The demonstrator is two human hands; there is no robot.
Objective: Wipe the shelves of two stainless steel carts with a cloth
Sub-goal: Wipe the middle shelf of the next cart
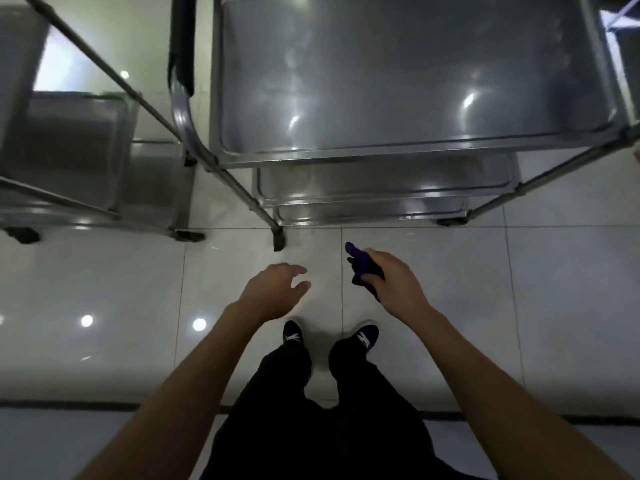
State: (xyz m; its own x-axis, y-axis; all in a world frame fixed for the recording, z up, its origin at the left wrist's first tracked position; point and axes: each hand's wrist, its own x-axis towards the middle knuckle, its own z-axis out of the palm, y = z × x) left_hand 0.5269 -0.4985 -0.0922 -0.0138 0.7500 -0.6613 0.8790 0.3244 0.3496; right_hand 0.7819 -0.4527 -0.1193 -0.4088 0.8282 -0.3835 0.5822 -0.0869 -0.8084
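Glossy pale floor tiles (104, 341) fill the lower half of the head view, throwing back ceiling lights. At twelve o'clock stands a stainless steel cart with three stacked tray shelves (398, 81), its top shelf wide and bare, the two lower ones showing only their front edges beneath it. At ten o'clock, well apart from the hands, is a second stainless steel cart with tubular legs (79, 161), just beside the first. The person stands short of both, dark shoes (365, 336) at six o'clock.

The right hand (394, 284) holds a bunched dark purple cloth (362, 268), fingers curled round it, one tip of fabric poking out toward eleven o'clock. The cloth hangs over the floor, near the first cart's front edge but touching no shelf. The left hand (277, 289) is empty, fingers loosely spread and relaxed, hovering at the same height.

No wiping seems under way; the likely next move is bringing the cloth up onto the top shelf. Risks from here: wadded this tightly, the cloth would meet the steel with a small patch and leave streaks or missed corners; a hard push could roll the cart on its castors (278, 239) unless the free hand steadies the frame; the lower shelves sit recessed and could be skipped.
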